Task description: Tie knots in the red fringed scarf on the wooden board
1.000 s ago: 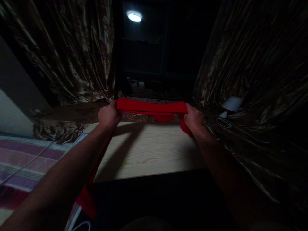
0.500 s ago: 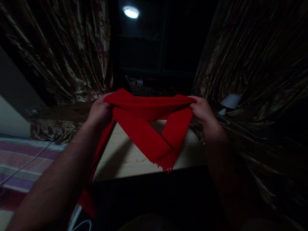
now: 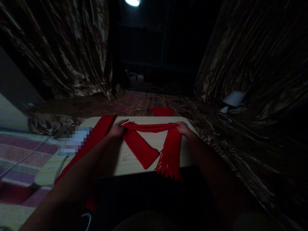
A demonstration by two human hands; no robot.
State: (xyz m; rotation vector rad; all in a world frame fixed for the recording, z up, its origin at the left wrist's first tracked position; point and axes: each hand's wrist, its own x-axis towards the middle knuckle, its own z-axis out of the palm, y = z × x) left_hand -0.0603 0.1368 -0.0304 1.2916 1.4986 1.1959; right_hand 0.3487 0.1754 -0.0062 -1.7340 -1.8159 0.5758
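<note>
A red scarf [image 3: 149, 128] stretches between my two hands, low over a pale wooden table [image 3: 134, 120]. My left hand [image 3: 117, 129] grips its left end, with one finger sticking out to the right. On the other side, my right hand [image 3: 183, 129] is closed on the scarf, its fingers partly hidden. Below the stretched edge, a flat folded length slants down from the left. From the right hangs a fringed end [image 3: 169, 163], which reaches past the table's near edge. A further red strip of cloth [image 3: 106, 125] lies along the table's left side, passing behind my left forearm.
A small red cloth item [image 3: 163, 111] lies beyond the table on a patterned cover [image 3: 134, 102]. At the right stands a small white lamp [image 3: 234, 98] with a cord. Dark curtains [image 3: 89, 48] hang on both sides. A blurred-out pale item [image 3: 74, 141] lies at the table's left.
Both hands have lowered and moved away with the scarf, down toward the table. The folded length and fringed end, crossed before, now hang apart. The red item behind has come into view.
</note>
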